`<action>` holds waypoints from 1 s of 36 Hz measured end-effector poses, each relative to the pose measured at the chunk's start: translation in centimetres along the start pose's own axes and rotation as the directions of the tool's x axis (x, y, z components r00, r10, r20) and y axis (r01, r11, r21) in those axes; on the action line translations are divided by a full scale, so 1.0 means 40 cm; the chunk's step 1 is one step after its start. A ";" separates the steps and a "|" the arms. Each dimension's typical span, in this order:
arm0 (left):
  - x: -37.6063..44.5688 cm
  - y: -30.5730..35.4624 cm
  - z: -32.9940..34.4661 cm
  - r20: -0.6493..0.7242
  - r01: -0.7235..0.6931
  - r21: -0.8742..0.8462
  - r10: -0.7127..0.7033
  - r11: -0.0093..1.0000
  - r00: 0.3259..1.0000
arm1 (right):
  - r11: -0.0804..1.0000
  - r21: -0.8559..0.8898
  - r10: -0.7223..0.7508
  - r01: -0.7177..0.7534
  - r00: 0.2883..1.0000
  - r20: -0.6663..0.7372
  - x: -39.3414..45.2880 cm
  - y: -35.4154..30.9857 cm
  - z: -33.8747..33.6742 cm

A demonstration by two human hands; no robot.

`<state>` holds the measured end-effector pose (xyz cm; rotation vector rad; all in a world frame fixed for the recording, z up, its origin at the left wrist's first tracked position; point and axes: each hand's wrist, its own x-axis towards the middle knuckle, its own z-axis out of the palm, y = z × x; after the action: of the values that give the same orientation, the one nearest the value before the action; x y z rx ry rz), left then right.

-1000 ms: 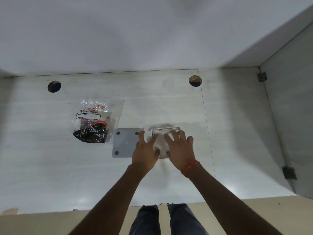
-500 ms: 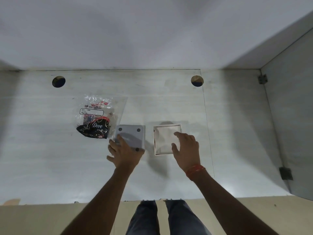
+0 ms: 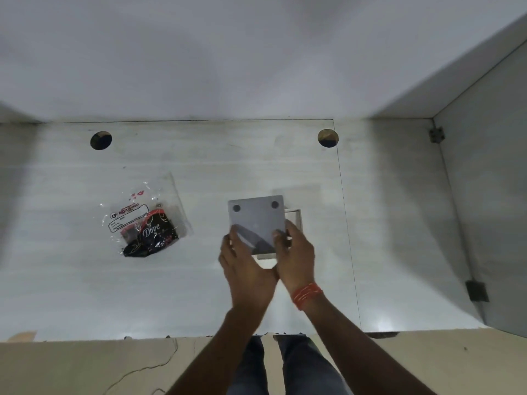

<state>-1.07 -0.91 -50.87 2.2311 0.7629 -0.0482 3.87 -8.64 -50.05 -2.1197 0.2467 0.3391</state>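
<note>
A: Where is the lid (image 3: 256, 220)?

B: In both hands, above the desk (image 3: 199, 295), right of the middle. It is a grey square plate with two dark round spots near its far corners.

A: How do the hands hold it?

B: The left hand (image 3: 245, 269) grips the near left edge, thumb on top and fingers curled underneath. The right hand (image 3: 293, 258) pinches the near right corner the same way, thumb on the upper face. The two hands sit close together, nearly touching at the heels. A red thread band (image 3: 306, 292) circles the right wrist.

A: And the box (image 3: 295, 220)?

B: It is a white square box on the desk, directly under the lid. The lid covers most of it. Only the rim shows, as a strip on the right side and a bit on the near side between the hands.

A: Is the lid seated on it?

B: I cannot tell whether they touch. The lid sits a little left of the box, so the edges do not line up.

A: What is inside the box?

B: It's hidden by the lid.

A: Any other container?

B: A clear plastic bag (image 3: 148, 220) lies flat on the desk, well left of the hands. Inside it is a dark Dove packet (image 3: 151, 238) with red trim, bunched at the near end, and a white label sits on the bag's far half.

A: Anything else on the desk?

B: There are two round holes in the top near the wall, one left (image 3: 101, 140) and one right (image 3: 328, 138).
</note>
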 end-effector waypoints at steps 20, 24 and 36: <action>0.059 -0.019 0.041 0.008 0.030 -0.059 -0.030 0.998 1.000 | 0.961 -0.270 0.060 -0.054 0.998 0.014 0.087 0.102 -0.080; 0.068 -0.023 0.041 0.030 0.062 -0.090 -0.060 0.994 0.998 | 0.967 -0.251 0.050 -0.047 0.999 0.004 0.085 0.100 -0.080; 0.075 -0.047 0.033 0.043 0.141 -0.099 -0.138 0.985 0.990 | 0.962 -0.272 0.037 -0.022 0.998 0.049 0.074 0.102 -0.079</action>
<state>0.63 0.71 -53.81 2.0722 0.8813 -0.1149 5.88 -13.60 -52.62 -2.3742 0.2102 0.4696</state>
